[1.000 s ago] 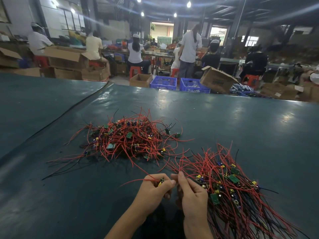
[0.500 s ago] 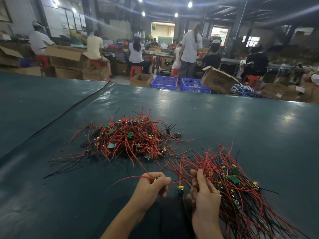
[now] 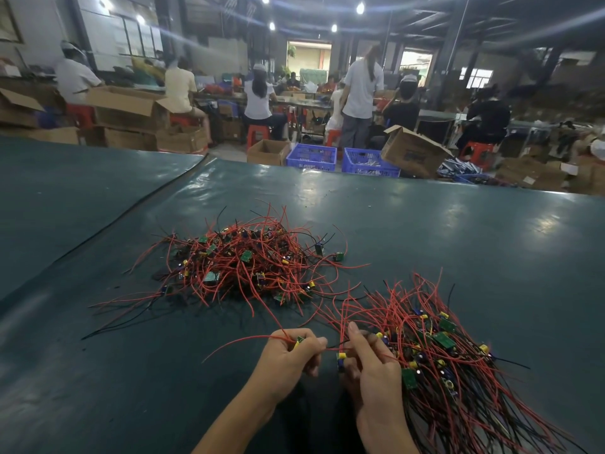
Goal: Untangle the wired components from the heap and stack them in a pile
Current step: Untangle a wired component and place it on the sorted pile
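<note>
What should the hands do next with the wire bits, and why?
Probably the left hand should draw its component toward the person, because its red wire runs back into the heap, while the right hand holds a second component beside the pile.

One head cam, wide-angle, is looking forward and down over the table [image 3: 458,231] from its near edge. It's riding close above the table's near part, heap [image 3: 242,263] landing mid-frame. Past the table's far edge it's catching the workshop [image 3: 209,57], upper third.
</note>
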Available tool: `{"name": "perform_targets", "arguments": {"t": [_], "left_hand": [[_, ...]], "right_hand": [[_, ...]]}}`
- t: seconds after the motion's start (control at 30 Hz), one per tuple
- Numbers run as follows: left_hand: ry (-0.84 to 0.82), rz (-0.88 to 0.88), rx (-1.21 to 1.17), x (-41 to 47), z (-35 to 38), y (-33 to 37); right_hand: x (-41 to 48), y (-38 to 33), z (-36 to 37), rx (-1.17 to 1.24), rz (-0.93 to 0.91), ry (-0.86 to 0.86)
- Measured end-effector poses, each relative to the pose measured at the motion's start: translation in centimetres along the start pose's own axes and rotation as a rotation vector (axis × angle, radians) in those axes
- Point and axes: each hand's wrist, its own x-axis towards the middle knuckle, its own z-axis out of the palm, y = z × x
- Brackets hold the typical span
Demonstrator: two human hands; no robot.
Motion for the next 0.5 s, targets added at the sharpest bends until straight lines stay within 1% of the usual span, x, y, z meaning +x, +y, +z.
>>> {"name": "perform_targets", "arguments": {"t": [0.13,0.3,0.5], "left_hand": [[0.007,0.009,-0.04,0.06,0.0,0.25],[0.008,-0.002,-0.069,0.04,-0.11,0.38],[-0.003,-0.058,-0.064,-0.17,0.19,0.35]], "right_hand": [[0.29,0.09,0.07,0.046,-0.01,0.006],[0.23,0.1,-0.02,-0.005,-0.007,-0.025],[0.04,-0.25,-0.22,-0.017,-0.007,-0.011]]}}
